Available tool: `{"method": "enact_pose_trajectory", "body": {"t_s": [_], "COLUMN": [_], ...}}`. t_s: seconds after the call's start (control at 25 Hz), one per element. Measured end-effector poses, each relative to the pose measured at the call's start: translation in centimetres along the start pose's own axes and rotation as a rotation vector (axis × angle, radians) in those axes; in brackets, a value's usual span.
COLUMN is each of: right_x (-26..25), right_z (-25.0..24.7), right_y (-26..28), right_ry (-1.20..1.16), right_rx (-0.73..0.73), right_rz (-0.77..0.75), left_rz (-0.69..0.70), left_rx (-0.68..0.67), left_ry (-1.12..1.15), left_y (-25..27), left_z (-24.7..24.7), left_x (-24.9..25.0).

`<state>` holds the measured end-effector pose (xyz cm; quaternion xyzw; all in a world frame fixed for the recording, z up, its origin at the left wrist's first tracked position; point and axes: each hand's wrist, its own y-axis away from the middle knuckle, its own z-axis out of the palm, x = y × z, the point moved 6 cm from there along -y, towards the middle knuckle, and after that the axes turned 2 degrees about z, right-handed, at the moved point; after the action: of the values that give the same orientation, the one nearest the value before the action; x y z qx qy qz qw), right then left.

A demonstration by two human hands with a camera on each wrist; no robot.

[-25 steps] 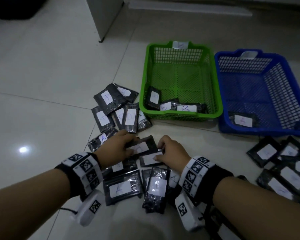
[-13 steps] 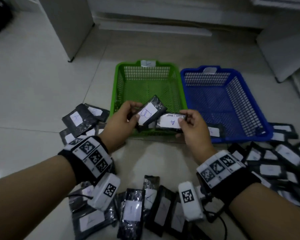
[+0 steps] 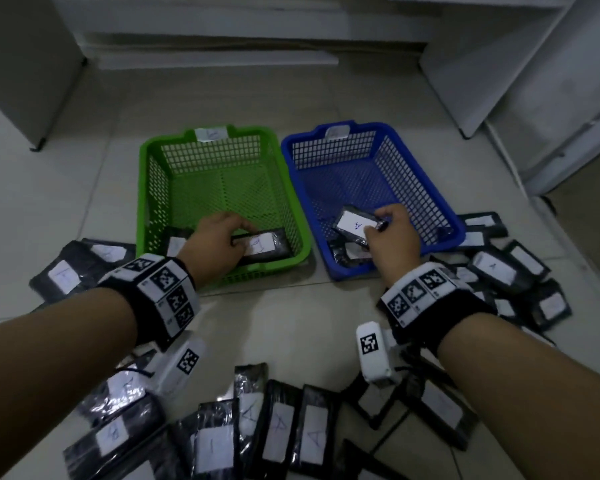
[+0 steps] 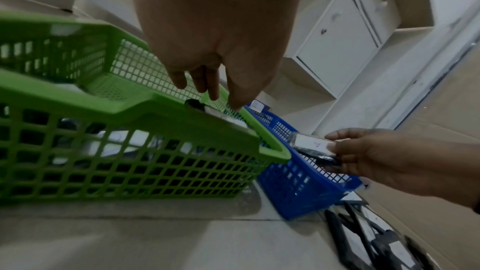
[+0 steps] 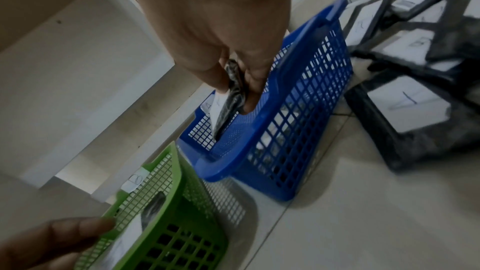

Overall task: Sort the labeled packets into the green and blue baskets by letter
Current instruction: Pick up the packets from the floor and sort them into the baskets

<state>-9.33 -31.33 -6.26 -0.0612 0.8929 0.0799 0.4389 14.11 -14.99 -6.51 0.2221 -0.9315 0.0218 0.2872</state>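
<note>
1. Half a second ago we held both packets up side by side in front of the baskets; now each has come down over its own basket, so the letters have been read and we judge only the drops are left.
2. The black plastic packet with the white label marked B (image 3: 262,247) lies nearly flat at the near right corner of the green mesh basket (image 3: 146,188), long axis running left to right along the near wall, label up.
3. Our left hand (image 3: 215,237) reaches over the near rim with its fingertips on the packet's left end (whether it pinches or just rests there, we cannot tell).
4. The black plastic packet with the white label marked A (image 3: 355,225) hangs over the near part of the blue mesh basket (image 3: 444,216), above another packet lying by the near wall; its long axis runs left to right, its free end pointing left, label up.
5. Our right hand (image 3: 390,237) pinches its right end between thumb and fingers.
6. Around the baskets, many unsorted black packets (image 3: 278,431) lie scattered on the pale tiled floor (image 3: 291,327), so the sorting is far from finished.
</note>
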Motion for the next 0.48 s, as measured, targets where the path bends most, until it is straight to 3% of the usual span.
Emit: {"method": "enact_pose_trajectory", "body": {"t_s": [0.12,0.28,0.4,0.48], "right_x": [0.2,0.6,1.0,1.7], "right_z": [0.2,0.6,-0.6,-2.8], "right_y": [-2.2,-3.7,-3.5,-3.4], "right_ry": [0.151,0.579,0.9,0.983], "right_rx": [-0.174,-0.5,-0.664,-0.65], "right_rz": [-0.04,-0.19,-0.336,-0.423], "left_rz": [0.078,0.131,0.375,0.461], "left_rx": [-0.054,-0.112,-0.143,-0.231], "left_ry": [-0.06,0.03,-0.063,-0.17], "left_y": [-0.8,-1.6,0.1,2.1], "left_z": [-0.6,-0.3,3.1,6.9], "left_x": [2.2,7.4,12.1,13.5]}}
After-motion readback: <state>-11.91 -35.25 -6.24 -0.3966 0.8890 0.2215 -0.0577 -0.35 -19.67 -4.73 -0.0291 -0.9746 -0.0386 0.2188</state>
